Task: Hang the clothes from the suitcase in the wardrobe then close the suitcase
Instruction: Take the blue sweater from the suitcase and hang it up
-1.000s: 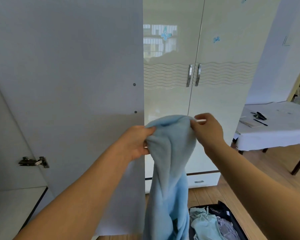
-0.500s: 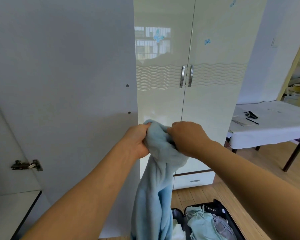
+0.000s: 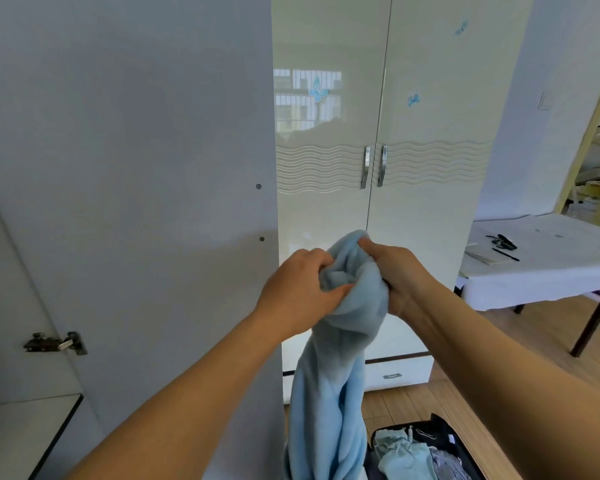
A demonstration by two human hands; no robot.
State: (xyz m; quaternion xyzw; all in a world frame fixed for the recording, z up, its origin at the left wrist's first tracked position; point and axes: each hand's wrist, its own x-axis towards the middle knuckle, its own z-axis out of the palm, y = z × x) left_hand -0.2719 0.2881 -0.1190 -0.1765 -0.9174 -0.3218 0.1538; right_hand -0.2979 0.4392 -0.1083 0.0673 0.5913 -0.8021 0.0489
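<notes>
Bunching the top of a light-blue garment (image 3: 340, 341), the left hand (image 3: 298, 289) and right hand (image 3: 400, 271) both clench its fabric before the white wardrobe (image 3: 326, 188). At five o'clock the open suitcase (image 3: 440, 431) holds more clothes (image 3: 402, 455).

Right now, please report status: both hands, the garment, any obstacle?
Left hand and right hand both grip the light blue garment. Garment bunched at top, hanging free. Suitcase open, clothes inside. No obstacle seen.

Pale blue fleece garment (image 3: 329, 403) hangs bunched above open suitcase (image 3: 440, 431).
</notes>
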